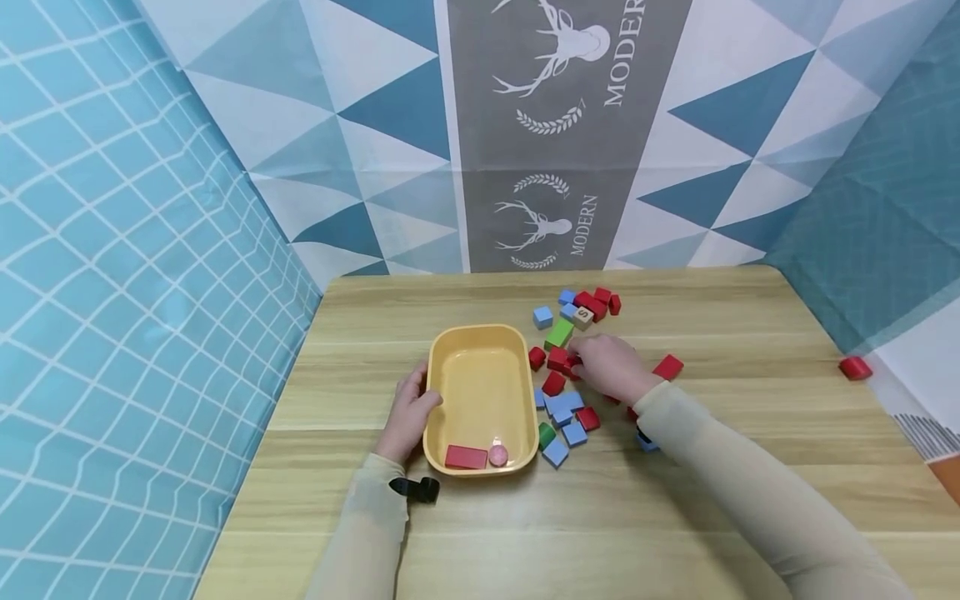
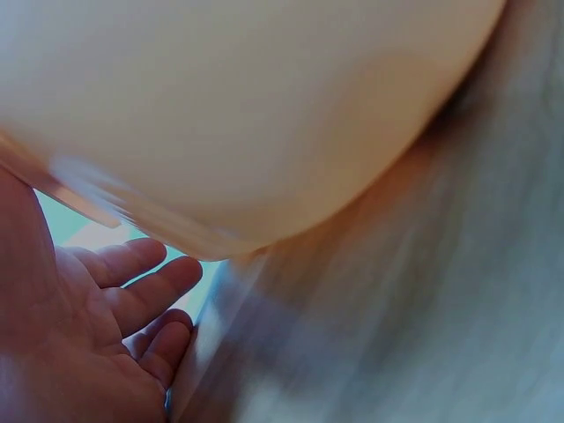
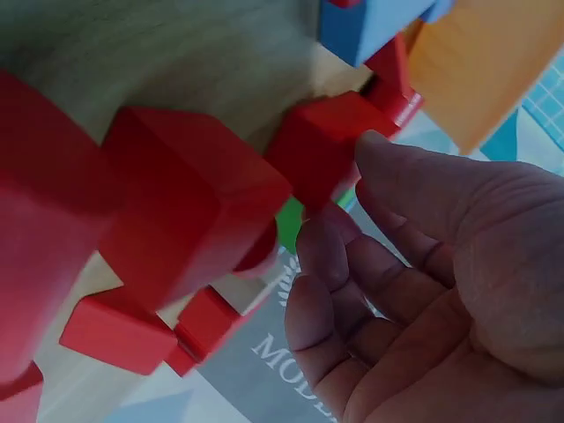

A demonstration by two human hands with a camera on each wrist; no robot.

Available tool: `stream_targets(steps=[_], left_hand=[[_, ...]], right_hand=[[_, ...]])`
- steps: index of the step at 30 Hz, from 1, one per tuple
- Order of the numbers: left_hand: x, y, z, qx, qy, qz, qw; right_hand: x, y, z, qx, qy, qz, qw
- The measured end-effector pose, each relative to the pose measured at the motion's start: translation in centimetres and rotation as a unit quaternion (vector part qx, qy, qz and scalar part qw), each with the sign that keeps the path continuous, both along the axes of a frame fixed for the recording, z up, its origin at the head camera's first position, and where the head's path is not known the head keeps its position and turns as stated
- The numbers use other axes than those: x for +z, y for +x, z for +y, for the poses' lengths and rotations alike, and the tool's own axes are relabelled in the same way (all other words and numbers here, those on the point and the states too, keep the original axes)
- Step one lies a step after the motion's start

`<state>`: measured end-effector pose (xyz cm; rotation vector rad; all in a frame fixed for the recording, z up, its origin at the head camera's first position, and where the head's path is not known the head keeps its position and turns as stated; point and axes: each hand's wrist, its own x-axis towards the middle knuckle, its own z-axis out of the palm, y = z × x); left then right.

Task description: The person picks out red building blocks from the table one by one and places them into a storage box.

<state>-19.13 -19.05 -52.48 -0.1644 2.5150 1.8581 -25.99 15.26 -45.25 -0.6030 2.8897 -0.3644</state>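
A yellow tray (image 1: 480, 392) sits on the table, with a flat red block (image 1: 466, 457) and a pink round piece (image 1: 497, 455) inside near its front edge. My left hand (image 1: 408, 412) holds the tray's left side, thumb over the rim and fingers outside. In the left wrist view, the fingers of this hand (image 2: 115, 326) are loosely bent beside the tray wall (image 2: 247, 132). To the right of the tray, my right hand (image 1: 611, 365) reaches into scattered blocks. The right wrist view shows its thumb and fingers (image 3: 405, 238) pinching a red block (image 3: 317, 145).
Blue blocks (image 1: 562, 408), a dark green block (image 1: 546, 435) and several red blocks lie beside the tray. A light green block (image 1: 558, 334) and a lettered wooden cube (image 1: 582, 317) sit farther back. One red block (image 1: 855, 367) lies far right, near the table's right edge.
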Motion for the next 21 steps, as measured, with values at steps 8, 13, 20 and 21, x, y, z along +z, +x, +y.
stream_targets(steps=[8,13,20,21], left_hand=[[0.4,0.1,0.3,-0.002,0.001,-0.005,1.0000],[0.4,0.0,0.2,-0.003,-0.005,-0.001,1.0000],[0.5,0.1,0.0,-0.002,-0.003,-0.005,1.0000],[0.5,0.1,0.0,-0.001,-0.004,-0.006,1.0000]], right_hand=[[-0.8,-0.2,-0.2,-0.008,0.018,0.014,0.9997],[-1.0,-0.3,-0.3,-0.007,0.022,0.014,0.9996],[0.5,0.3,-0.7,-0.005,0.026,0.059,0.9979],[1.0,0.5,-1.0,-0.009,0.017,0.072,0.9972]])
